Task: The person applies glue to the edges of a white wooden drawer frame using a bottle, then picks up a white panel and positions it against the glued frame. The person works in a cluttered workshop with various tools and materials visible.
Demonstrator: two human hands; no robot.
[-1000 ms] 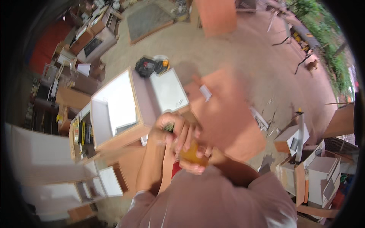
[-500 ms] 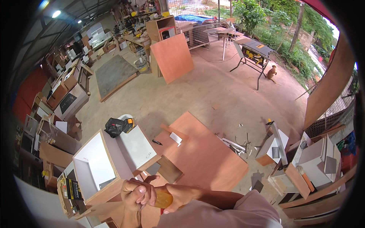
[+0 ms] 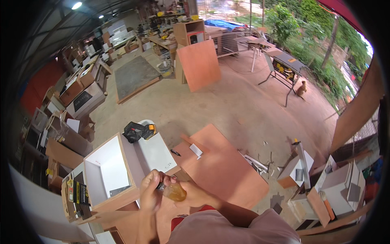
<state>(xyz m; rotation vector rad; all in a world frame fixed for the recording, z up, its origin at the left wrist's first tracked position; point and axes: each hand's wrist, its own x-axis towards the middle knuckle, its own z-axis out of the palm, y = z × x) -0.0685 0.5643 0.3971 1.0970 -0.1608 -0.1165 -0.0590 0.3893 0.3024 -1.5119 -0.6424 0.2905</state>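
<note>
While left fingers wrap one end, the container (amber) protrudes rightward.

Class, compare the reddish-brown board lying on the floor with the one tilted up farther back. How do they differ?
Pose: the lying board is flat on the floor; the tilted board stands steeply on edge.
Place: the lying board is nearer the person; the tilted board is farther off.
Surroundings: the lying board has a small white piece over it; the tilted board stands before a wooden cabinet.
Shared: both are reddish-brown, straight-edged panels.
</note>
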